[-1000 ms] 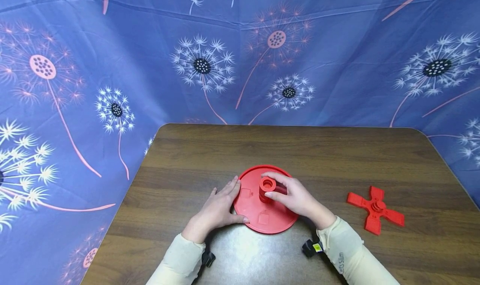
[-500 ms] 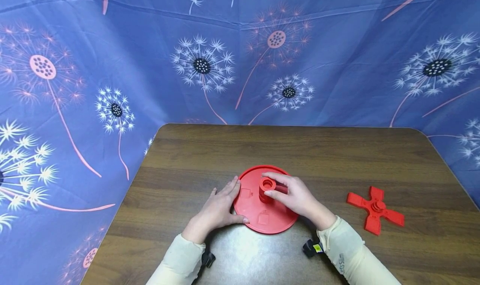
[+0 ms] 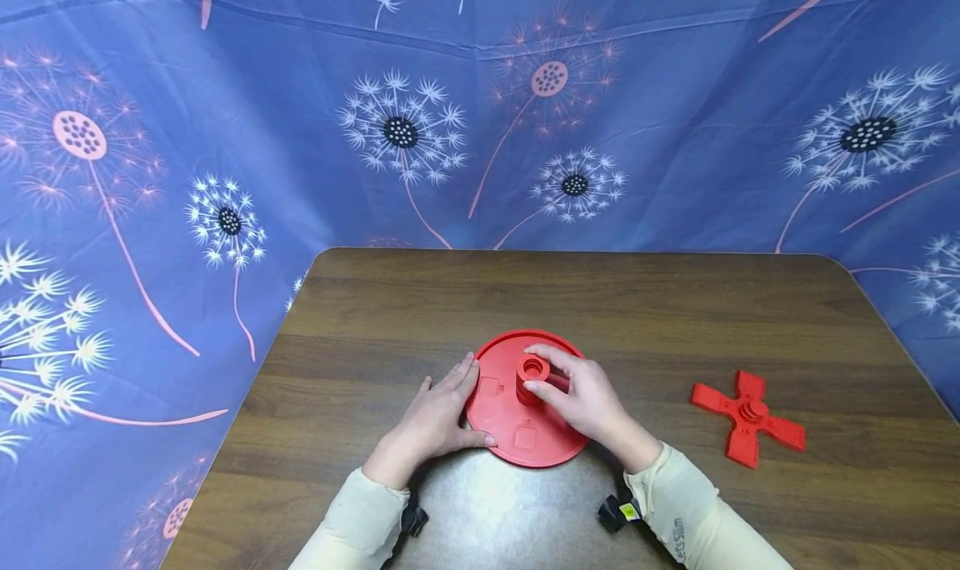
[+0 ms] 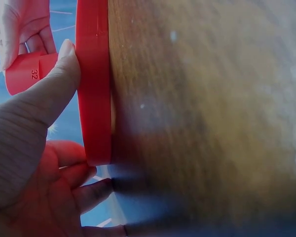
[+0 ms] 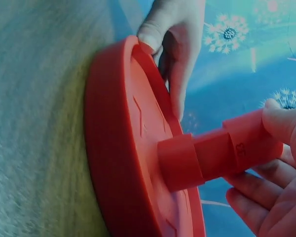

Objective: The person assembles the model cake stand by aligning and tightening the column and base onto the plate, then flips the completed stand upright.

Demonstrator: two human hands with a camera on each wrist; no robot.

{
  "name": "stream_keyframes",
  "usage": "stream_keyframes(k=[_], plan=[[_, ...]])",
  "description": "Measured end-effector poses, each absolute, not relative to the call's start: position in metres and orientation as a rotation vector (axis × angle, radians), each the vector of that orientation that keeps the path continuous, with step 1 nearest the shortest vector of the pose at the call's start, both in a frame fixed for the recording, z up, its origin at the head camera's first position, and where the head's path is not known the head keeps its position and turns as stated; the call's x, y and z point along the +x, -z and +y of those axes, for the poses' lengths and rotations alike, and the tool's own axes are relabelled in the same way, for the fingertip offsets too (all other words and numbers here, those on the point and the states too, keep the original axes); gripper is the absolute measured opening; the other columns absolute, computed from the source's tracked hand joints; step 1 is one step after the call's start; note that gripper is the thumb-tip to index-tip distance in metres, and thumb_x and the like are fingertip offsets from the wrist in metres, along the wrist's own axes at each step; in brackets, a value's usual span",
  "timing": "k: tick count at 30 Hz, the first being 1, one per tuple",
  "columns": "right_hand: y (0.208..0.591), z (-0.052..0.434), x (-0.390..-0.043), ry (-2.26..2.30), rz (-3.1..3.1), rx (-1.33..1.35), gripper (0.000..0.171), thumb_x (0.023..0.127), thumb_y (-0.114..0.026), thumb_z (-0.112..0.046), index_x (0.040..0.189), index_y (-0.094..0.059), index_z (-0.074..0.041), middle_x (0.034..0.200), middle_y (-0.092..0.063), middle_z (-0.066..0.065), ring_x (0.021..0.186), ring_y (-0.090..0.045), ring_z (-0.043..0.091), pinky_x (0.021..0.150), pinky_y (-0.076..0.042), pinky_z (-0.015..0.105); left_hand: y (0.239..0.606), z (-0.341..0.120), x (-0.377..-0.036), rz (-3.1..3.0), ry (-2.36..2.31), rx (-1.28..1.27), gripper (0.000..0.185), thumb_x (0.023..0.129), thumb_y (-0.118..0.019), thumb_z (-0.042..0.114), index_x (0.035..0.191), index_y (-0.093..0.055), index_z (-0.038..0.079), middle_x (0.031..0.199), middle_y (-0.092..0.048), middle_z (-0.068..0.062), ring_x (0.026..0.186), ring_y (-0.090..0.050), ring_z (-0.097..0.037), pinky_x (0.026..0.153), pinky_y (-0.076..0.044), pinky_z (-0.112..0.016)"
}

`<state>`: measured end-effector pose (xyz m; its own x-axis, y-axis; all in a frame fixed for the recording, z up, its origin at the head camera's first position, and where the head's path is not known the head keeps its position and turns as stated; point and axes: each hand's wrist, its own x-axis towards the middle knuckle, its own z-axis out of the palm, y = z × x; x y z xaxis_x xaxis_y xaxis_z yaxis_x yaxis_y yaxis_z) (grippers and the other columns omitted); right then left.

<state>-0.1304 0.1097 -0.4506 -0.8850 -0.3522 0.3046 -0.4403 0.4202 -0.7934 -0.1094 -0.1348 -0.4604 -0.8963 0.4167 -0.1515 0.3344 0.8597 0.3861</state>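
Observation:
A red round base [image 3: 489, 416] with a raised rim lies flat on the table. From its middle rises a red stepped cylinder [image 3: 522, 389] with a hollow top. In the left wrist view, "32" is marked on the cylinder's upper part [image 4: 22, 74]. My left hand [image 3: 431, 424] holds the base by its left side, thumb [image 4: 64, 66] over the near rim and fingers spread along the edge. My right hand [image 3: 588, 395] pinches the cylinder's upper end between thumb [image 5: 283, 121] and fingers. Below that grip, the lower section [image 5: 180, 163] meets the base.
A red four-armed cross piece [image 3: 750, 416] with a threaded stub at its centre lies to the right on the wooden table [image 3: 600, 295]. A blue dandelion-print cloth [image 3: 300, 103] hangs behind and beside the table. Both wrists wear small black cameras.
My right wrist has shifted slightly left and towards my body, its fingers staying on the cylinder. The left hand and base keep their places; the head view has shifted a little.

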Motion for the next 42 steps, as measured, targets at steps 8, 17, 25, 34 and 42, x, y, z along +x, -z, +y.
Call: stream_keyframes(k=[8, 17, 25, 34, 42], plan=[[0.453, 0.114, -0.127, -1.521, -2.581, 0.691, 0.046, 0.083, -0.079, -0.017, 0.126, -0.063, -0.008, 0.110, -0.069, -0.001, 0.099, -0.065, 0.013, 0.089, -0.053, 0.038, 0.463, -0.133, -0.111, 2.796, -0.520, 0.595, 0.106, 0.074, -0.077, 0.058, 0.153, -0.029, 0.006, 0.161, -0.019, -0.008, 0.146, -0.024, -0.023, 0.109, -0.024, -0.063], [0.445, 0.153, -0.118, -1.352, -2.627, 0.739, 0.064, 0.081, -0.081, -0.022, 0.139, -0.054, -0.012, 0.132, -0.061, 0.005, 0.115, -0.062, 0.024, 0.097, -0.048, 0.039, 0.461, -0.138, -0.108, 2.798, -0.547, 0.564, 0.105, 0.073, -0.078, 0.057, 0.153, -0.030, 0.007, 0.161, -0.020, -0.009, 0.146, -0.024, -0.024, 0.109, -0.023, -0.064], [0.441, 0.227, -0.095, -1.160, -2.582, 0.491, 0.057, 0.081, -0.080, -0.014, 0.134, -0.059, -0.018, 0.124, -0.065, 0.003, 0.112, -0.059, 0.005, 0.091, -0.039, 0.009, 0.460, -0.143, -0.105, 2.810, -0.565, 0.558, 0.107, 0.072, -0.079, 0.057, 0.153, -0.030, 0.007, 0.161, -0.020, -0.008, 0.145, -0.025, -0.023, 0.108, -0.023, -0.066], [0.438, 0.307, -0.071, -1.099, -2.601, 0.094, 0.049, 0.085, -0.076, -0.011, 0.131, -0.062, -0.012, 0.116, -0.066, -0.008, 0.091, -0.053, -0.018, 0.071, -0.044, 0.006, 0.462, -0.143, -0.106, 2.817, -0.573, 0.572, 0.108, 0.072, -0.079, 0.058, 0.153, -0.030, 0.008, 0.161, -0.020, -0.007, 0.145, -0.026, -0.022, 0.108, -0.024, -0.066], [0.457, 0.366, -0.058, -1.005, -2.783, -0.023, 0.055, 0.087, -0.074, -0.019, 0.135, -0.054, -0.001, 0.124, -0.057, 0.032, 0.091, -0.038, -0.025, 0.065, -0.038, 0.006, 0.462, -0.135, -0.110, 2.805, -0.592, 0.615, 0.107, 0.072, -0.079, 0.056, 0.152, -0.031, 0.005, 0.160, -0.021, -0.010, 0.144, -0.027, -0.024, 0.107, -0.024, -0.067]])
